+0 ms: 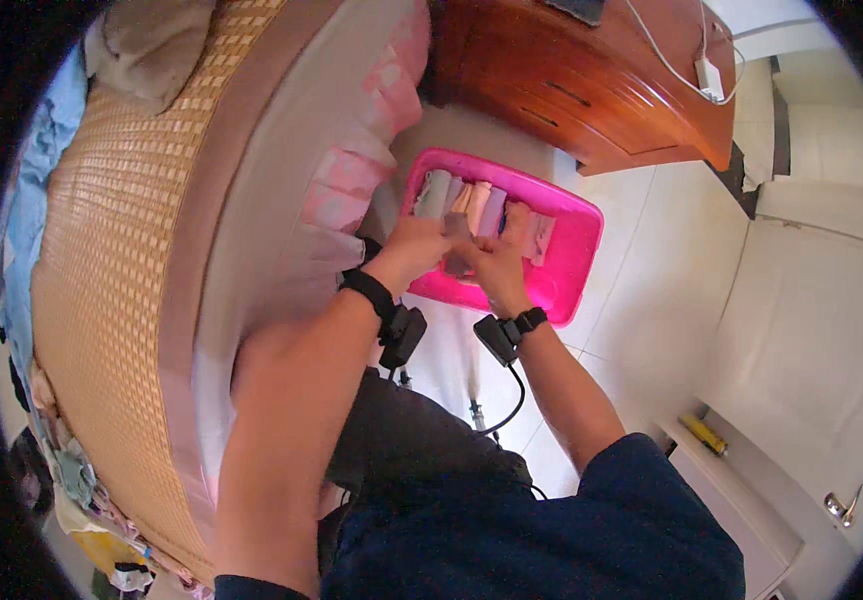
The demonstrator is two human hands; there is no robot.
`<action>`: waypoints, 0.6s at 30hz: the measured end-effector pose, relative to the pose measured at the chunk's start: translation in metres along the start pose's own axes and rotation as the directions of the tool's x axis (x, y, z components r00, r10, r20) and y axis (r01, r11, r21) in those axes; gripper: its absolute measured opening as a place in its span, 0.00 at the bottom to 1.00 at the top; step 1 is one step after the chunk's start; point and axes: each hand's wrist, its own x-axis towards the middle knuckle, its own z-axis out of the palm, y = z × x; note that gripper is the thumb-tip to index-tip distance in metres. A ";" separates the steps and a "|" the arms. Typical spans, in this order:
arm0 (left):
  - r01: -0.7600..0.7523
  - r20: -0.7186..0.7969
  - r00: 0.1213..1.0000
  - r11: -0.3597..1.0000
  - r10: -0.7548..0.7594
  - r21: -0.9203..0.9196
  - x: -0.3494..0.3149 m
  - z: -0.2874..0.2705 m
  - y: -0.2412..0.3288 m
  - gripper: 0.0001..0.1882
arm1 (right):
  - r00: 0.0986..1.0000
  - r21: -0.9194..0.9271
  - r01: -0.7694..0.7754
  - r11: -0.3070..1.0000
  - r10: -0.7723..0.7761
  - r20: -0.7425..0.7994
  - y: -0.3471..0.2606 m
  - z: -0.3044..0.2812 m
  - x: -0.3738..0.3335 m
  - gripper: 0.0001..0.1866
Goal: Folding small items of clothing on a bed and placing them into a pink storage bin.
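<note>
Both of my hands are over a bright pink plastic bin (pixel 574 245) on the floor. My left hand (pixel 415 248) is closed on one side of a small brownish-mauve cloth (pixel 458 243), its fingertips pinching it. From the other side my right hand (pixel 498 272) also grips this cloth, fingers bent around its edge. Inside the bin, a row of folded or rolled cloths stands side by side: a grey-green one (pixel 433 192), a peach one (pixel 478 204), a lavender one (pixel 493 213) and a pink one (pixel 542 238) towards the right. My hands hide part of the row.
A bed with a woven mat (pixel 122 260) and a pink ruffled skirt (pixel 347 185) runs along my left. Beyond the bin is a reddish wooden cabinet (pixel 522 75) with a white cable and plug (pixel 710 78) on top. A white door (pixel 802 330) stands at right.
</note>
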 end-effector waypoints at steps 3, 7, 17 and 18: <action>-0.105 0.027 0.994 0.976 0.102 0.191 0.028 -0.044 -0.092 0.09 | 0.979 0.191 -0.187 0.963 0.169 0.111 -0.006 0.050 0.000 0.18; -0.211 0.033 0.975 0.858 0.222 0.469 0.038 -0.042 -0.114 0.16 | 0.923 0.250 -0.379 0.891 0.344 0.173 0.063 0.067 0.027 0.16; 0.063 0.119 0.990 0.993 -0.075 0.100 0.056 -0.004 -0.118 0.11 | 0.902 0.064 -0.429 0.901 0.425 0.074 0.104 0.087 0.057 0.14; 0.067 0.085 0.993 0.988 -0.079 0.142 0.056 -0.004 -0.117 0.14 | 0.946 -0.027 -0.323 0.946 0.324 0.012 0.104 0.089 0.054 0.14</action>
